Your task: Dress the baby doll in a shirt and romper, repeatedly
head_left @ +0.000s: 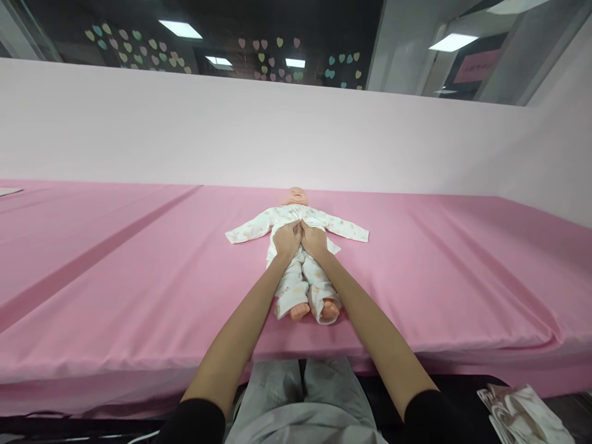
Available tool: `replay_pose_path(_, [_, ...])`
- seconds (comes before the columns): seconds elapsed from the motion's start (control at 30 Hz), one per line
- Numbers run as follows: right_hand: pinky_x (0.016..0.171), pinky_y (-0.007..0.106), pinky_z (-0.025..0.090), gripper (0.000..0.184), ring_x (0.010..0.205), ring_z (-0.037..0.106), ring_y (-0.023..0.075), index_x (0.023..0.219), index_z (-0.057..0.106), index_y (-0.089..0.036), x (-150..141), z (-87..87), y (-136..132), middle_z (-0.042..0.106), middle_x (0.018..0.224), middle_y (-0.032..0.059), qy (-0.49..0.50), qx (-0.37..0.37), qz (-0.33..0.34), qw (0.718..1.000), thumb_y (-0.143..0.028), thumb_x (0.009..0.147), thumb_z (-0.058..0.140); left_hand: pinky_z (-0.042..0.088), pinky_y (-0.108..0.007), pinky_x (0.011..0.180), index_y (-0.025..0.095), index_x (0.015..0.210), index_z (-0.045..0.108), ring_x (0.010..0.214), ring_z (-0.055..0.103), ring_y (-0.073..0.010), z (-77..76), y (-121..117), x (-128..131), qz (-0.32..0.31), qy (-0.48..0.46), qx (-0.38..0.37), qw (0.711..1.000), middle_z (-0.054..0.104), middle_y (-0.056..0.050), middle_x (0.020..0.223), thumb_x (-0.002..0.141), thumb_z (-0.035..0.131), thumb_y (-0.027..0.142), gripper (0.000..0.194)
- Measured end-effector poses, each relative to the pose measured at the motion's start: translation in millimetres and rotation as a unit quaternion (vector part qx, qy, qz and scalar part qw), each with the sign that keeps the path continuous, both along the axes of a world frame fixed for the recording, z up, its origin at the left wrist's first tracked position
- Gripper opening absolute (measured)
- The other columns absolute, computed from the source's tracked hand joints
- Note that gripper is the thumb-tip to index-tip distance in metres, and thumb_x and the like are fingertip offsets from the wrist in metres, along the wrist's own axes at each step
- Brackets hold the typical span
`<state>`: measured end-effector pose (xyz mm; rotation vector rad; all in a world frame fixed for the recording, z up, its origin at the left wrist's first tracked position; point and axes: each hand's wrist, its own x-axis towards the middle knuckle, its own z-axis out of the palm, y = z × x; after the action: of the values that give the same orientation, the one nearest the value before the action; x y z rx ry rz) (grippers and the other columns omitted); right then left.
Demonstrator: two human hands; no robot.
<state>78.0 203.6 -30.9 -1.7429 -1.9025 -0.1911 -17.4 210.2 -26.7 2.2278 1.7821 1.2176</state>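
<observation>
A baby doll (296, 196) lies on its back on the pink covered table (139, 277), head away from me, feet toward me. It wears a white patterned shirt (345, 229) with sleeves spread out and matching trousers (296, 290). My left hand (287, 239) and my right hand (314, 239) meet over the doll's chest, fingers curled and pinching the shirt's front edges together at the middle. Both bare feet (314, 310) stick out near the table's front edge.
A pale pink partition wall (231, 129) runs behind the table. A crumpled white cloth or paper (522, 412) lies low at the right beside my lap. A flat white item (8, 191) sits at the far left table edge.
</observation>
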Motion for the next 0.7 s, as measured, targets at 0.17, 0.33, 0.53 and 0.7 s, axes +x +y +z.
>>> replay_pose_path(0.17, [0.071, 0.031, 0.04, 0.041, 0.075, 0.062, 0.0224, 0.127, 0.046, -0.016, 1.6, -1.3, -9.5, 0.067, 0.078, 0.0095, 0.047, -0.018, 0.029, 0.998, -0.023, 0.089, 0.034, 0.042, -0.028, 0.068, 0.027, 0.103, 0.067, 0.082, 0.063, -0.021, 0.4, -4.3, -2.7, -0.005, -0.037, -0.01, 0.999, 0.071, -0.003, 0.085, 0.083, 0.044, 0.028, 0.031])
replay_pose_path(0.33, [0.065, 0.026, 0.04, 0.031, 0.066, 0.057, 0.0165, 0.11, 0.051, -0.018, 8.8, -12.9, -15.0, 0.061, 0.067, -0.0015, 0.193, 0.026, 0.091, 0.977, -0.022, 0.08, 0.043, 0.042, -0.027, 0.065, 0.02, 0.085, 0.069, 0.068, 0.062, -0.0189, 1.0, -13.6, -7.3, -0.037, -0.044, -0.044, 0.997, 0.068, -0.004, 0.068, 0.081, 0.044, 0.031, 0.028])
replay_pose_path(0.53, [0.062, 0.025, 0.04, 0.004, 0.06, 0.05, 0.0128, 0.072, 0.054, -0.019, 11.1, -15.3, -15.7, 0.059, 0.067, -0.002, 0.258, 0.088, 0.094, 0.958, -0.022, 0.07, 0.053, 0.042, -0.025, 0.062, 0.019, 0.078, 0.07, 0.063, 0.059, -0.016, 6.5, -13.5, -16.3, -0.1, -0.052, -0.081, 0.99, 0.066, -0.002, 0.063, 0.075, 0.048, 0.027, 0.024])
replay_pose_path(0.7, [0.063, 0.024, 0.043, 0.004, 0.061, 0.052, 0.0117, 0.069, 0.054, -0.019, 11.7, -15.4, -16.2, 0.06, 0.07, -0.001, 0.31, 0.108, 0.123, 0.937, -0.022, 0.068, 0.057, 0.042, -0.025, 0.062, 0.017, 0.08, 0.07, 0.065, 0.059, -0.0159, 8.1, -10.2, -20.9, -0.125, -0.051, -0.098, 0.986, 0.067, -0.003, 0.066, 0.077, 0.046, 0.026, 0.025])
